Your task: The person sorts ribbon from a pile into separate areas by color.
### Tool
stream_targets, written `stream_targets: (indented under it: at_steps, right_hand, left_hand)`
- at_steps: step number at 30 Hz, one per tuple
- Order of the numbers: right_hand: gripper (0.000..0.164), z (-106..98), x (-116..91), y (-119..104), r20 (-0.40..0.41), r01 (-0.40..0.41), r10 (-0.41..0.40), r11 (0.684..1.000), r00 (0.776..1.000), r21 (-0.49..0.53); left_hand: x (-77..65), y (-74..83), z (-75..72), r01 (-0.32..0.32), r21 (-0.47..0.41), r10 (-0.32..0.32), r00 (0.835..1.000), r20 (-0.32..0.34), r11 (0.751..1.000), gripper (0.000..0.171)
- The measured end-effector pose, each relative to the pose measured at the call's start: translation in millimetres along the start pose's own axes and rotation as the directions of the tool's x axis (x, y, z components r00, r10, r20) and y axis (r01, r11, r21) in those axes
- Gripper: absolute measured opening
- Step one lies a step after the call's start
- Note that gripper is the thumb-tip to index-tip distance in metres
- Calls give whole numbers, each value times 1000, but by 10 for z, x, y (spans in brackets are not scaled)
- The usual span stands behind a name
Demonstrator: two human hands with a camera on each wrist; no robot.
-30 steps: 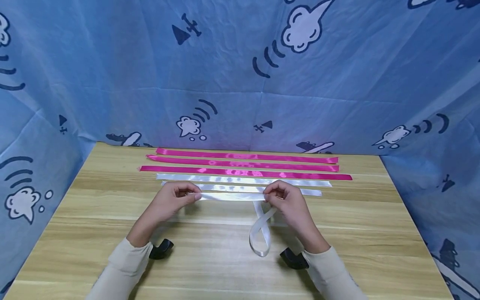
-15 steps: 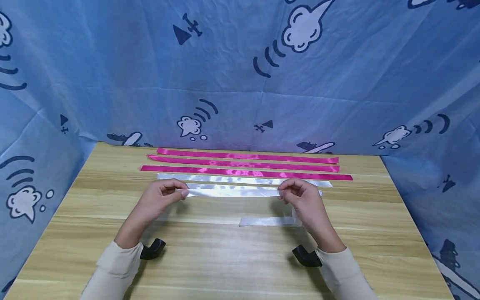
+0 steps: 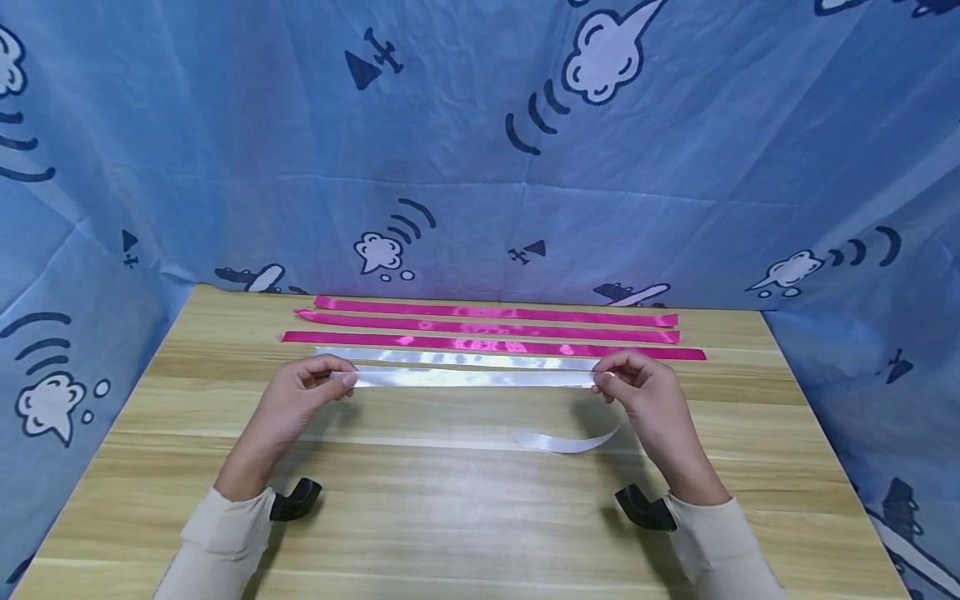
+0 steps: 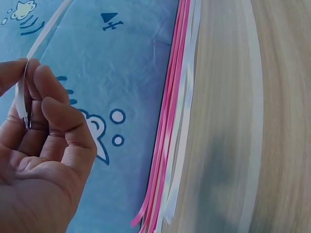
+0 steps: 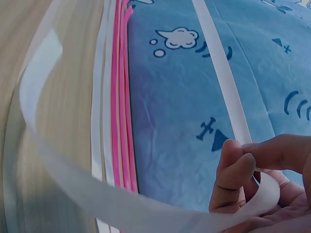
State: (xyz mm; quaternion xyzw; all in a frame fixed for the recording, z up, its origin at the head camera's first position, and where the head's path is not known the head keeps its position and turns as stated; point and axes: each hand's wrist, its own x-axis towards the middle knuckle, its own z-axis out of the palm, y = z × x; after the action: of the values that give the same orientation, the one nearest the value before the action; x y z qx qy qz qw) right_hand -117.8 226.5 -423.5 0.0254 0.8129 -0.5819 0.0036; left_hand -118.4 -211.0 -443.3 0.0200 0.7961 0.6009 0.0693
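Observation:
A white satin ribbon is stretched level between the two hands, above the table. My left hand pinches it near its left end between thumb and fingers; the left wrist view shows the short end inside the fingers. On the other side, my right hand pinches the same ribbon. Past that grip its loose tail curves down and back to the left over the wood. Behind it on the table lies a white ribbon; the wrist views show two white ribbons there, one mostly covered by the held ribbon in the head view.
Three bright pink ribbons lie in parallel rows toward the back of the wooden table. A blue printed cloth hangs along the back and sides. Black curved pieces stick out at both cuffs.
Both hands have moved apart, the left one leftward and the right one rightward along the ribbon. The stretched part is longer, and the hanging tail has unlooped and become shorter.

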Motion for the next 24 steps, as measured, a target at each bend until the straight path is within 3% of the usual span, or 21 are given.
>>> stream_targets:
  at_steps: [6, 13, 24]
  right_hand:
    - [10, -122, -14, 38, -27, 5, -6, 1000, 1000, -31]
    - [11, -278, -19, 85, -53, 17, -21, 997, 998, -69]
    - [16, -497, 5, 137, -80, 51, -66, 982, 995, -179]
  left_hand:
    - [-33, -26, -77, 11, -15, -12, 998, -62, 1000, 24]
    - [-60, -40, -226, 3, -94, -17, 989, -147, 996, 6]
    - [-82, -58, -420, 2, -213, -48, 976, -212, 977, 11]
